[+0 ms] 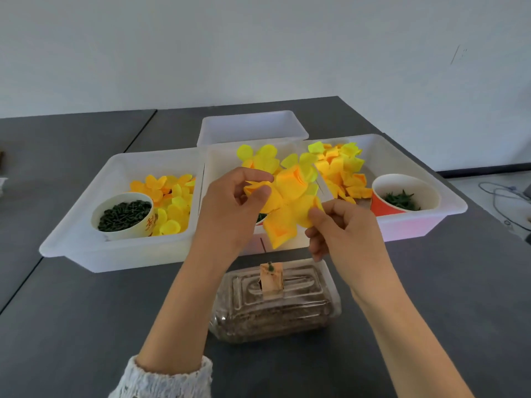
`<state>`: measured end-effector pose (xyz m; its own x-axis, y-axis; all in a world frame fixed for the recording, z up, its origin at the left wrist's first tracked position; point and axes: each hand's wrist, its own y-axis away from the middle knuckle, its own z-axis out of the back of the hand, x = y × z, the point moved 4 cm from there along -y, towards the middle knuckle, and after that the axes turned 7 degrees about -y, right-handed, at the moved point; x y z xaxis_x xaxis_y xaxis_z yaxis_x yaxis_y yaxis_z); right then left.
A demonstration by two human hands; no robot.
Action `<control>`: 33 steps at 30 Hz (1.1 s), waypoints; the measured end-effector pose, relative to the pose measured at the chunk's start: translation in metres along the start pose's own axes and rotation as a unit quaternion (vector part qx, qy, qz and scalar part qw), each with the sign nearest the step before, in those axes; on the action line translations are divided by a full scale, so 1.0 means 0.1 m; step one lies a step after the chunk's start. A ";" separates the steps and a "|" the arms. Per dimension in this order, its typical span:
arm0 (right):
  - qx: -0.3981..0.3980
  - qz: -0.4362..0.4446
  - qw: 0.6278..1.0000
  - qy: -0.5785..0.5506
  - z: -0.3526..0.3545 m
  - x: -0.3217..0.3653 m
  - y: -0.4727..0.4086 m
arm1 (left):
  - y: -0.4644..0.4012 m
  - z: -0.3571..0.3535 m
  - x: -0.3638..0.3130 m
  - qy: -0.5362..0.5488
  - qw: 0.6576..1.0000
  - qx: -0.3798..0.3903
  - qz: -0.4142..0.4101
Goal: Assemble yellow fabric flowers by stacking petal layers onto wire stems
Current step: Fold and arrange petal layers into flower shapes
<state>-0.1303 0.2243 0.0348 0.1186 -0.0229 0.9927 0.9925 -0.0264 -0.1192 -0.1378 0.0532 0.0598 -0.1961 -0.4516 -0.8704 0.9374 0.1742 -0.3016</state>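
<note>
Two bare hands hold a yellow petal layer [287, 202] in the air above white trays [86, 225] on a dark counter [86, 311]. The left hand [230, 208] pinches its left edge between thumb and fingers; the right hand [342, 228] pinches its right edge. The petals hide part of the middle tray, and a thin wire [263, 245] below them is barely visible.
</note>
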 end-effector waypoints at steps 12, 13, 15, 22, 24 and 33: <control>0.030 -0.035 0.995 -0.094 -0.07 -0.14 0.24 | 0.24 -0.06 0.17 0.039 0.999 -0.023 -0.014; 0.042 -0.045 0.992 -0.108 -0.06 -0.13 0.25 | 0.24 -0.07 0.17 0.046 0.999 -0.020 -0.017; 0.060 -0.060 0.989 -0.124 -0.02 -0.10 0.29 | 0.25 -0.10 0.16 0.059 0.998 -0.012 -0.022; 0.063 -0.023 0.996 -0.055 0.11 0.10 0.42 | 0.30 -0.09 -0.04 0.107 0.993 0.000 -0.054; 0.054 0.015 0.998 -0.040 0.12 0.16 0.46 | 0.33 -0.05 -0.09 0.108 0.992 0.000 -0.069; 0.069 0.110 0.982 -0.140 -0.04 0.42 0.50 | 0.36 0.16 -0.27 0.164 0.982 -0.033 -0.090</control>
<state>-0.0759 0.2177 0.0706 0.3152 0.2623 0.9121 0.9341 0.0842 -0.3470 -0.0944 0.0577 0.0787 -0.4498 -0.1766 -0.8755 0.8601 0.1787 -0.4779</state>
